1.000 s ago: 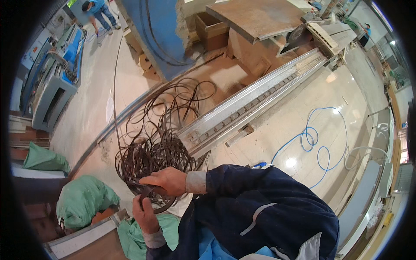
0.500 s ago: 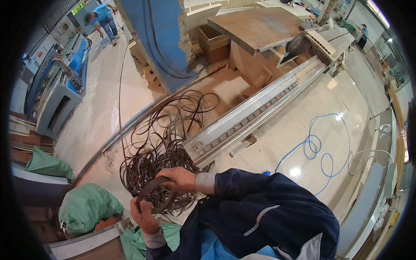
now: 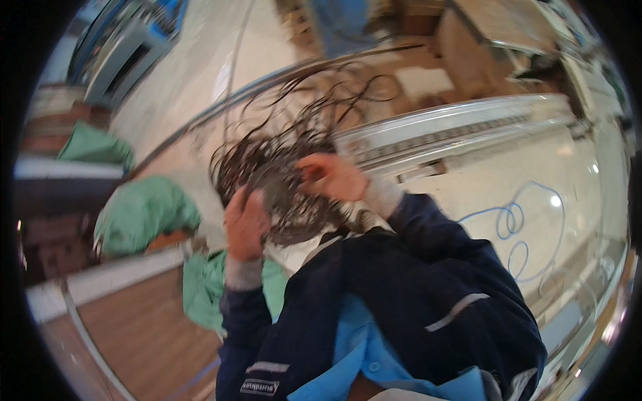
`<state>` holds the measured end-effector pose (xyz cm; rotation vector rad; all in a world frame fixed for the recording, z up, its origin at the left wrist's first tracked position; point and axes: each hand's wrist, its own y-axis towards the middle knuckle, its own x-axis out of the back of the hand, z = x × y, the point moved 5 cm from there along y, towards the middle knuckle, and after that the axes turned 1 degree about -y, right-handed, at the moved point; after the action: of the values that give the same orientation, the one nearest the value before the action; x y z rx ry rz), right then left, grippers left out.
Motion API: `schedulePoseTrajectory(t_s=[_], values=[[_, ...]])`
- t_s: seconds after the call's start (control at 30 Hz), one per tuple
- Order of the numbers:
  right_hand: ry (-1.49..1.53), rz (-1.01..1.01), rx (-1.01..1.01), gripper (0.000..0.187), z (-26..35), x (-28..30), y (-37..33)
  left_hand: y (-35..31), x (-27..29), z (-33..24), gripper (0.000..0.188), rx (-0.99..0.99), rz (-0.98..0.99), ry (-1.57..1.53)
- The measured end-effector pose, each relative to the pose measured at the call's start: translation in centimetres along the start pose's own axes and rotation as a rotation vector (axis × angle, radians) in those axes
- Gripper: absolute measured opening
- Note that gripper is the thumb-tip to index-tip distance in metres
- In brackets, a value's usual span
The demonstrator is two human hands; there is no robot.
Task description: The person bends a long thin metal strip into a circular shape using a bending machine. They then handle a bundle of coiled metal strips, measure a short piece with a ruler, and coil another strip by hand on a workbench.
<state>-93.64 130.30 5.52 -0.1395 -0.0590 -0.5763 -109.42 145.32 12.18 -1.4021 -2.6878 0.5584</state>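
Note:
A loop of dark brown edge-banding strip spans the space between my two hands, blurred by motion. My left hand is closed at the loop's left side, fingers pointing away from me. At its upper right, my right hand has its thumb and fingers bent together on the strip; the exact grip is smeared. Beyond and beneath them lies a big tangled heap of the same strip on the floor, its loose curls reaching toward the machine. The lower part of the heap is partly hidden by the loop.
A long metal rail runs rightward from the heap. Green sacks stand to the left, near a brown-topped panel. A blue hose lies coiled on the floor at right. A blue-and-grey machine stands far left.
My view has swung downward and turned. The strip loop now looks wider and flatter, and my hands have moved apart, the right one shifting to the right. The co-workers are out of view.

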Motion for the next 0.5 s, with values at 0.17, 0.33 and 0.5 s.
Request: schedulePoseTrajectory(t_s=[0.17,0.33,0.5], values=[[0.321,0.067,0.003,0.067,-1.9,0.7,-0.5,0.7,-0.4,0.6,0.030,0.157,0.047,-0.283],[0.179,-0.154,-0.022,0.079,-3.0,0.6,-1.2,-0.1,0.7,0.9,0.026,0.140,-0.023,-0.292],[0.759,0.003,-0.586,0.071,-7.4,-3.7,-4.6,-1.7,2.4,4.9,0.026,0.115,-0.202,-0.623]])
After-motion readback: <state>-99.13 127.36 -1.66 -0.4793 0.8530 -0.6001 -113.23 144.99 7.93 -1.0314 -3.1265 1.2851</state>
